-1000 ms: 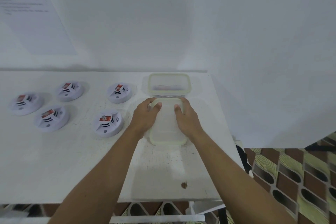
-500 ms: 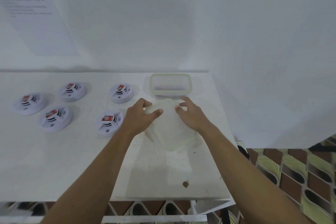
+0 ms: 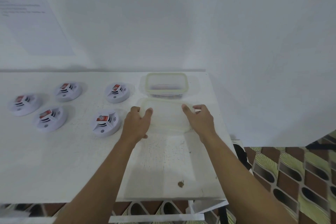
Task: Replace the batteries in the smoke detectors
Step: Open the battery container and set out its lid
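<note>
Step in hand: opening plastic container [image 3: 166, 83]. Translucent lid [image 3: 167, 117], centre frame, gripped by left hand [image 3: 137, 123] and right hand [image 3: 201, 120], fingers [image 3: 135, 110] curled round side edges. Five smoke detectors [image 3: 106, 122] centre-left on counter [image 3: 54, 160]. Next, likely: set lid aside.

Before you, the white table [image 3: 54, 165] bears five round smoke detectors [image 3: 106, 122] spread over its left half, a clear open container [image 3: 166, 78] at the back right, its lid [image 3: 167, 116] just in front, and a brown stain [image 3: 181, 184] near the front edge.

White table [image 3: 54, 160], white detectors [image 3: 106, 122] with red labels, pale green-rimmed clear box [image 3: 166, 83], brown-and-green patterned floor [image 3: 291, 169].
</note>
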The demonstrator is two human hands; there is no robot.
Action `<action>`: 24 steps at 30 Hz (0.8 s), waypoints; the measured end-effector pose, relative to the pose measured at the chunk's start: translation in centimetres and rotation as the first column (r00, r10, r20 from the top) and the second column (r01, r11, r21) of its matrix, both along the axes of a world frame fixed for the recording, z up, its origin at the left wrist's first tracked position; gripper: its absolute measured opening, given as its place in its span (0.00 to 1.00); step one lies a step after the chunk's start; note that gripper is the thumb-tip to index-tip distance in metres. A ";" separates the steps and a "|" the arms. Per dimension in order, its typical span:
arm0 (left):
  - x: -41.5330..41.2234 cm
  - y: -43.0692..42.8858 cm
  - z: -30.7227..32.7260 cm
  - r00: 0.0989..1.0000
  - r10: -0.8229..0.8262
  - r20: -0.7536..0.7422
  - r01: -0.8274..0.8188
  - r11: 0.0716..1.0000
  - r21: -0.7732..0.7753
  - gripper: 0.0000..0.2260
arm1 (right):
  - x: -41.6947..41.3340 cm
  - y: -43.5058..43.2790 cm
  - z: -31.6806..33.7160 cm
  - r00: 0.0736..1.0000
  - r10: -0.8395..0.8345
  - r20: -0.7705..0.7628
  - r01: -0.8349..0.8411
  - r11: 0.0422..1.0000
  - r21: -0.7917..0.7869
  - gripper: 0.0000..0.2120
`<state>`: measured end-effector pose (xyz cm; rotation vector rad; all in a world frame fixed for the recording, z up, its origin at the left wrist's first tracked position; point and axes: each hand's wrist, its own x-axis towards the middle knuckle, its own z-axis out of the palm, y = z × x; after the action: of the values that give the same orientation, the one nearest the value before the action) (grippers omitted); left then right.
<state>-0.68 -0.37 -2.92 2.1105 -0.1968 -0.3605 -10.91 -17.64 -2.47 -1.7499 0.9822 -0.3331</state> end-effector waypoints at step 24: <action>0.9 -2.9 0.7 0.908 0.397 0.132 -0.391 0.918 -0.071 0.24 | 1.4 -2.5 1.4 0.990 0.065 0.122 -0.083 0.985 0.150 0.09</action>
<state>0.20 -3.26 -2.19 2.0732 0.1406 0.0378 -9.46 -20.14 -1.02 -1.6030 0.8349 -0.3001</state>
